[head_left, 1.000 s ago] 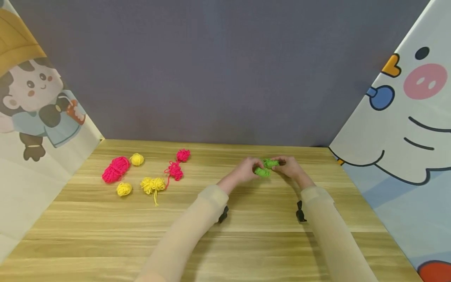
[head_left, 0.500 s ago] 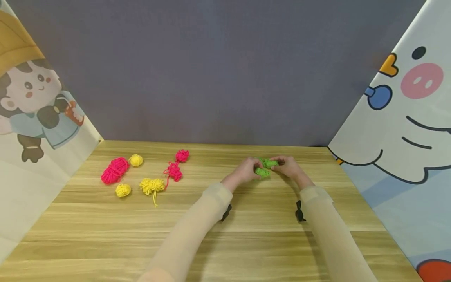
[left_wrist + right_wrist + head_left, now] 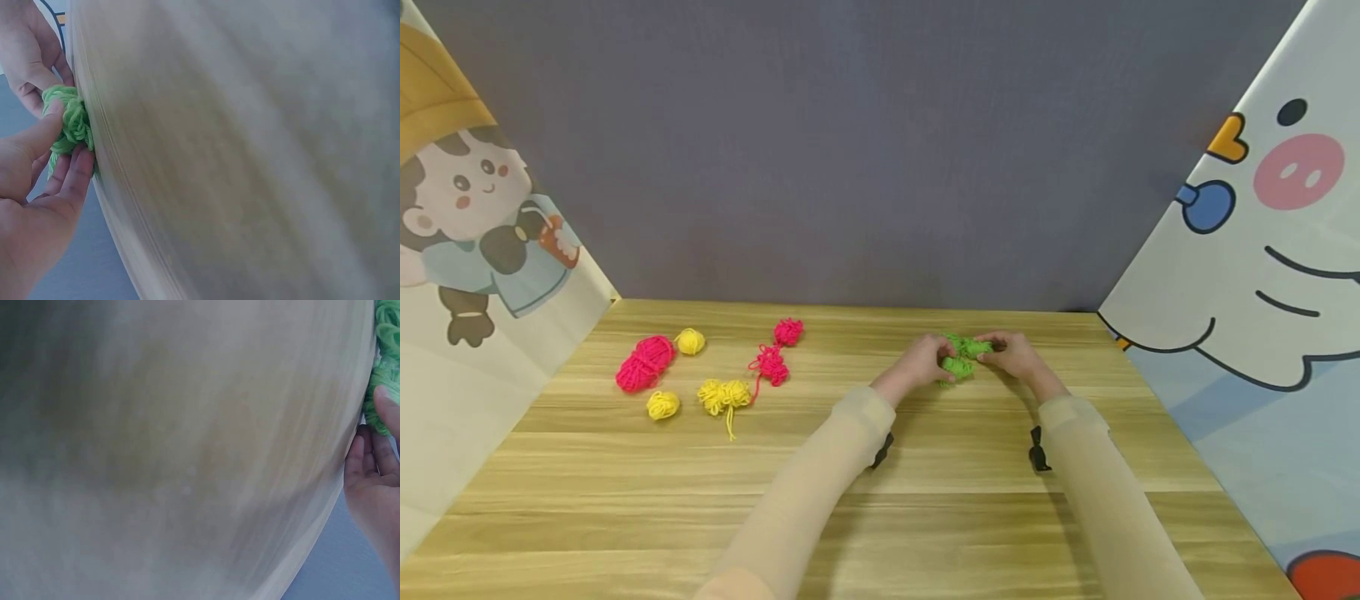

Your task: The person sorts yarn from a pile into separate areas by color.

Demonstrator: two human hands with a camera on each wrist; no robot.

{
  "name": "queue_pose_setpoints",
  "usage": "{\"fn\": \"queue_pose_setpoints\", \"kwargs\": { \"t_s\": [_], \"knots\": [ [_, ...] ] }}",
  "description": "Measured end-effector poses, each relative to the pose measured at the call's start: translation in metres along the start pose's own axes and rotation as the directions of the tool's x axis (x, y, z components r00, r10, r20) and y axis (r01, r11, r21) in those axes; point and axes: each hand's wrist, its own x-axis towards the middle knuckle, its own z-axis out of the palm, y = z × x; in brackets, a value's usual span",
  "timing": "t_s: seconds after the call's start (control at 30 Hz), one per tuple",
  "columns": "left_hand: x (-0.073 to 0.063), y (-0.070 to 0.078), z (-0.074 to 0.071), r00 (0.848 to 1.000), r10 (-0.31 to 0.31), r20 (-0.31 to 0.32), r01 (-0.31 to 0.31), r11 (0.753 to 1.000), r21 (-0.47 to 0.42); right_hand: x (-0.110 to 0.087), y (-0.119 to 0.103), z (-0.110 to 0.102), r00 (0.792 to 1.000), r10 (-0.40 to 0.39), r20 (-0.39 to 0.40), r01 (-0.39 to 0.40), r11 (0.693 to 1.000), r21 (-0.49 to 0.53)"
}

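Toward the back of the table, right of centre in the head view, both hands hold green yarn. The left hand [image 3: 922, 362] pinches the nearer green yarn bundle [image 3: 959, 367] between thumb and fingers. In the left wrist view its thumb lies on top of the looped green yarn [image 3: 76, 122] and its fingers come from below. The right hand [image 3: 1015, 355] grips the right end of the farther green yarn bundle [image 3: 974, 347]. The right wrist view shows the thumb of this right hand [image 3: 375, 494] against the yarn at the frame's edge, with part of the bundle cut off.
On the left lie a large pink yarn skein [image 3: 646, 364], two yellow yarn balls [image 3: 690, 341], a tied yellow yarn bundle [image 3: 725, 395] with a loose tail, and two pink yarn clumps [image 3: 771, 364]. A grey panel [image 3: 865, 167] stands behind the wooden table [image 3: 940, 517].
The left wrist has shifted slightly to the right. A little more green yarn shows beside the left fingertips at the back. The right hand has hardly moved.
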Motion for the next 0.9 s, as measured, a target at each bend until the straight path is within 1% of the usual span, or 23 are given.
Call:
{"fn": "queue_pose_setpoints", "kwargs": {
  "t_s": [0.13, 0.23, 0.37, 0.47, 0.7, 0.83, 0.9],
  "knots": [
    [-0.001, -0.001, -0.001, 1.000, 0.000, 0.002, 0.000, 0.998, -0.057, 0.000, 0.000, 0.000, 1.000, -0.003, -0.003, 0.003, 1.000, -0.007],
    [-0.003, -0.002, -0.004, 1.000, -0.008, 0.011, 0.010, 0.992, -0.129, 0.001, 0.000, 0.000, 1.000, 0.000, -0.005, 0.000, 1.000, -0.005],
    [-0.007, -0.002, -0.009, 0.999, -0.039, 0.020, 0.043, 0.964, -0.262, 0.000, -0.001, 0.000, 1.000, 0.009, -0.006, -0.009, 1.000, -0.006],
    [-0.010, -0.002, -0.014, 0.999, -0.045, 0.016, 0.048, 0.943, -0.330, 0.000, -0.001, 0.000, 1.000, 0.009, -0.009, -0.009, 1.000, -0.011],
    [-0.017, -0.001, -0.023, 1.000, -0.023, -0.008, 0.017, 0.904, -0.427, 0.001, 0.002, 0.000, 1.000, -0.015, 0.001, 0.015, 1.000, 0.002],
    [-0.021, 0.001, -0.029, 1.000, -0.027, -0.009, 0.020, 0.892, -0.451, 0.001, 0.004, -0.001, 0.999, -0.030, 0.015, 0.030, 1.000, 0.008],
    [-0.023, 0.002, -0.032, 1.000, -0.025, -0.011, 0.018, 0.891, -0.454, 0.001, 0.005, -0.001, 0.999, -0.036, 0.024, 0.035, 0.999, 0.014]
  ]
}}
